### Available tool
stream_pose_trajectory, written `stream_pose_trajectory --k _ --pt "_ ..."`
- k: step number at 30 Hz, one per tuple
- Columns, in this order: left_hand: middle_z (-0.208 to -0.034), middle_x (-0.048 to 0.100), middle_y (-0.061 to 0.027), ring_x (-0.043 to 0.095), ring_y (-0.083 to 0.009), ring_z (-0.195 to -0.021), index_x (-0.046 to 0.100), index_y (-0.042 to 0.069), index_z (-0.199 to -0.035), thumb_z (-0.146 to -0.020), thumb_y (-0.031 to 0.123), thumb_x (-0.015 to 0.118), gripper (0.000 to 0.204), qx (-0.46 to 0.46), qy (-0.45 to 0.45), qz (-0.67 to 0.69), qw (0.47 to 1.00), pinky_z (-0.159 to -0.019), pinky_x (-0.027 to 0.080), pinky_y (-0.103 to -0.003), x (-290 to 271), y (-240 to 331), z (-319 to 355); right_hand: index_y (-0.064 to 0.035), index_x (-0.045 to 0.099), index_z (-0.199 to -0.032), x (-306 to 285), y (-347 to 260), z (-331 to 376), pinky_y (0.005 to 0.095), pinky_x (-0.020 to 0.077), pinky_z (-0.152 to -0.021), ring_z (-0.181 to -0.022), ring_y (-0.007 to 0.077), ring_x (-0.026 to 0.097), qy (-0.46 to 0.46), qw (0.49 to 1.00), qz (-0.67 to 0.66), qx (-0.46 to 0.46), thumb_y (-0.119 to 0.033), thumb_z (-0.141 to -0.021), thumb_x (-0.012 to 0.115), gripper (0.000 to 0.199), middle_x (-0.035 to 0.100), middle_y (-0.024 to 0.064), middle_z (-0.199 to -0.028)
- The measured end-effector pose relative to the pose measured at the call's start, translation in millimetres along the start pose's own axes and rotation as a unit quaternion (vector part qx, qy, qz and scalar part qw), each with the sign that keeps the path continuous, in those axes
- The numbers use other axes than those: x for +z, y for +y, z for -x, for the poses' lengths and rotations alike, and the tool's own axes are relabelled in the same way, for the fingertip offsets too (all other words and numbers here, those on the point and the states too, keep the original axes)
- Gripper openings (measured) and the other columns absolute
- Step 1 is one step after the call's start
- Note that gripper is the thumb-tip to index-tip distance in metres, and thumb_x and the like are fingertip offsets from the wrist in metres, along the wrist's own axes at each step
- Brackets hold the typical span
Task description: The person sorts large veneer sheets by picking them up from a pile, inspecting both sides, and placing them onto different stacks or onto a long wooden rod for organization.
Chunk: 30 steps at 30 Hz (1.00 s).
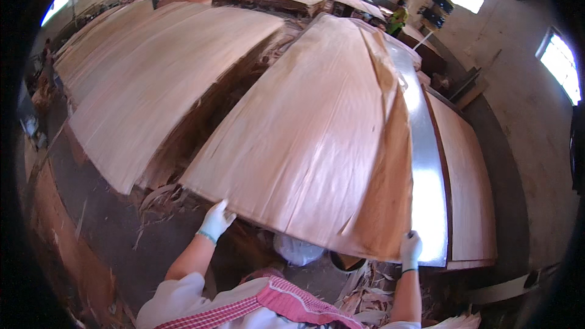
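Observation:
A large, thin sheet of wood veneer (298,128) stretches away from me over a table, pale over most of its width. A browner strip (384,201) with a creased, uneven edge runs along its right side. My left hand (216,220), in a white glove, is closed on the near edge of the sheet, left of its middle. At the near right corner, my gloved right hand (411,248) pinches the brown strip's edge. Beside that hand, a shiny metal surface (428,207) shows from under the veneer. The fingertips beneath the sheet are hidden.
A wide stack of veneer (164,79) lies to the left, across a narrow gap with scraps. Another stack (466,189) is on the right. Below the near edge are a white plastic bag (297,250), a round container (347,262) and veneer scraps (365,298). Other people (397,18) stand far back.

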<state>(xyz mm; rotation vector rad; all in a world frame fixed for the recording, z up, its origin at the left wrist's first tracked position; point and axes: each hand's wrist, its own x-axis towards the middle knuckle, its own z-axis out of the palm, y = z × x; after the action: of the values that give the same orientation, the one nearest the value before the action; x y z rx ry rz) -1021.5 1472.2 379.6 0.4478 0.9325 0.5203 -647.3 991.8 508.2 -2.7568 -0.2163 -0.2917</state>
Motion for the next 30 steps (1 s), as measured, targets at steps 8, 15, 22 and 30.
stream_pose_trajectory --k 8,15,22,30 --pt "-0.082 0.054 -0.0003 0.056 -0.0142 -0.07 0.054 0.016 -0.098 -0.092 0.029 0.059 0.015 0.021 0.052 -0.066 0.996 -0.058 0.053 -0.029 10 -24 24 -0.0041 0.061 -0.082 40 73 29 0.0455 0.0495 -0.067 -0.073 0.0396 0.063 -0.023 0.999 -0.028 0.03 -0.015 -0.078 0.062 0.012 0.064 0.0205 -0.076" --pt "-0.085 0.054 -0.0031 0.059 -0.0166 -0.073 0.054 0.012 -0.109 -0.09 0.027 0.062 0.025 0.067 0.075 -0.061 0.993 -0.059 0.056 -0.03 56 -49 -15 0.0009 0.061 -0.086 56 126 -78 0.0411 0.0496 -0.069 -0.071 0.0338 0.064 -0.044 0.993 -0.11 -0.031 -0.021 -0.085 0.061 0.022 0.066 0.0188 -0.081" --pt "-0.083 0.061 -0.0154 0.062 -0.0322 -0.079 0.056 0.006 -0.095 -0.09 0.027 0.056 0.021 0.47 0.339 -0.403 0.708 -0.067 0.048 -0.043 47 -88 17 -0.0051 0.065 -0.108 7 202 11 0.0398 0.0493 -0.071 -0.08 0.0283 0.062 -0.215 0.975 0.037 -0.032 -0.047 -0.086 0.059 0.047 0.067 0.0127 -0.091" --pt "-0.143 0.037 -0.0162 0.03 -0.0335 -0.134 0.048 0.012 -0.131 -0.085 0.043 0.055 0.056 0.372 0.125 -0.761 0.516 -0.111 0.019 -0.05 165 -175 69 -0.0149 0.067 -0.094 31 181 57 0.0475 0.0534 -0.059 -0.067 0.0318 0.067 -0.049 0.982 0.168 -0.067 -0.039 -0.085 0.057 0.028 0.068 0.0156 -0.084"
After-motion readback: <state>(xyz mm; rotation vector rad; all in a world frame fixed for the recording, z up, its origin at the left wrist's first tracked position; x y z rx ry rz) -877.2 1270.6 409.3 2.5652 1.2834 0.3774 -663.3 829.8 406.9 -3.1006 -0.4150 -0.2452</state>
